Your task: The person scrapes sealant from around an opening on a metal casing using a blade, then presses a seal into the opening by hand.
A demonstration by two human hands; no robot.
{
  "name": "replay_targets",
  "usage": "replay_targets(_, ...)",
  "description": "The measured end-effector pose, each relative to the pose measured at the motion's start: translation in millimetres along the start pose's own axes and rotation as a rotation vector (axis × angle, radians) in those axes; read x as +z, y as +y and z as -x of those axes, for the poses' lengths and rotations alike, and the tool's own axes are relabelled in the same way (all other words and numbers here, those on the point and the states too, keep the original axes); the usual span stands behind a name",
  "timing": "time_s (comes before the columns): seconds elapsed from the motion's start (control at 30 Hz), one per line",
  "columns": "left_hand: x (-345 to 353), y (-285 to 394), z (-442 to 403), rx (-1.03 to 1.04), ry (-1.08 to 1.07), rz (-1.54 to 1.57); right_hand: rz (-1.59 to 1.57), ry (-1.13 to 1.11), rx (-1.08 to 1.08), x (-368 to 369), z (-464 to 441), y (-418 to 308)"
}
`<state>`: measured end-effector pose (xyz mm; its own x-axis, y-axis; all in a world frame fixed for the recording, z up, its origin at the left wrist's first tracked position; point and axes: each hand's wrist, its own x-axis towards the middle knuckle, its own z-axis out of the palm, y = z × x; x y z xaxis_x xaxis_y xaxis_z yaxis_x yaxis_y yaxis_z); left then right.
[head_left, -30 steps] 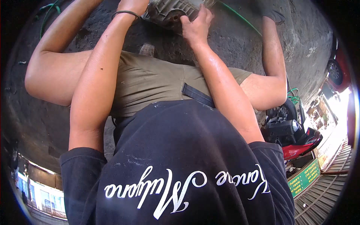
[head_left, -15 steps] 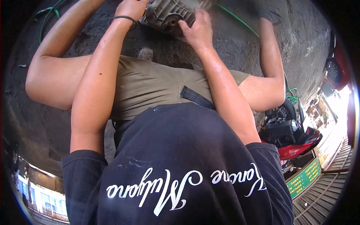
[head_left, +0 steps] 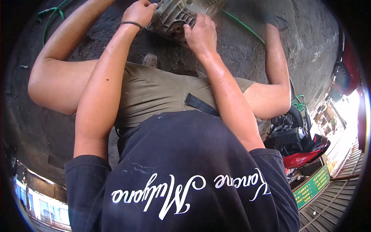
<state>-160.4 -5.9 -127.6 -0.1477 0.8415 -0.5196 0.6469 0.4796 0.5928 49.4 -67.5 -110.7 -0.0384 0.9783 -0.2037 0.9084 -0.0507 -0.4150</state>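
A ribbed grey metal gearbox casing (head_left: 179, 13) lies on the dark floor between my legs, cut off by the top edge of the view. At its left edge is my left hand (head_left: 138, 14), fingers curled and thumb against the metal; the fingertips are partly hidden. My right hand (head_left: 201, 34) grips the casing's near right side. Its fingers bend over the ribs, and the thumb presses beside a round hole (head_left: 178, 28) in the near end.
A green hose (head_left: 244, 26) runs along the floor on the right. A small block (head_left: 150, 60) lies near my shorts. Further right are a red motorcycle (head_left: 305, 154), a red car (head_left: 349, 69) and a green sign (head_left: 312, 186).
The casing and both hands appear slightly lower in the view. My right hand has shifted left, its fingers now bent over the ribs. My left hand stays at the casing's left edge.
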Motion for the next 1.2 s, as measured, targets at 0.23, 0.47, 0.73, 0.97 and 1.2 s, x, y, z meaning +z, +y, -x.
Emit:
replay_targets(0.23,-7,0,-3,-0.003,-0.010,0.007,-0.017,0.019,-0.050,4,6,5)
replay_targets(0.47,3,9,12,0.133,0.040,-0.006,0.051,0.115,-0.110,13,10,7)
replay_targets(0.73,8,7,17,0.224,0.092,-0.065,-0.015,0.107,-0.055,14,14,6)
replay_targets(0.97,16,-8,1,0.211,0.001,-0.143,0.161,0.025,-0.101,4,13,8)
replay_targets(1.2,6,3,20,0.178,0.058,-0.063,0.186,0.062,-0.118,0,8,2)
